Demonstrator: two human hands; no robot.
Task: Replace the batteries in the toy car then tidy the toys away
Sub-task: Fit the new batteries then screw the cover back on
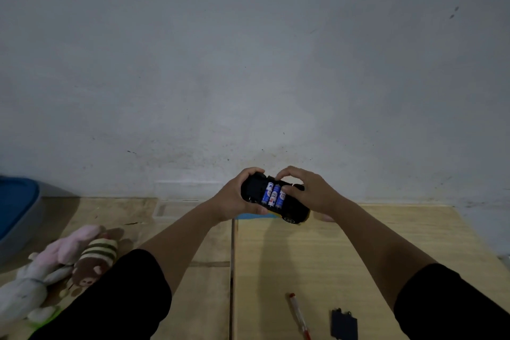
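Two arms reach into view from the bottom edge, each in a plain black sleeve. The left sleeve (132,298) ends partway along the forearm, its cuff edge loose and rounded; the right sleeve (452,303) ends about the same way, with a smooth curved hem. The fabric looks matte, with no print, logo or stitching visible. Both forearms are bare below the cuffs. The left hand (234,199) and right hand (311,193) show no rings, watch, bracelets or gloves.

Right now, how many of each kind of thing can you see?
Toy car: 1
Batteries in the car: 3
Soft toys: 3
Screwdriver: 1
Battery cover: 1
Blue bin: 1
Total: 10
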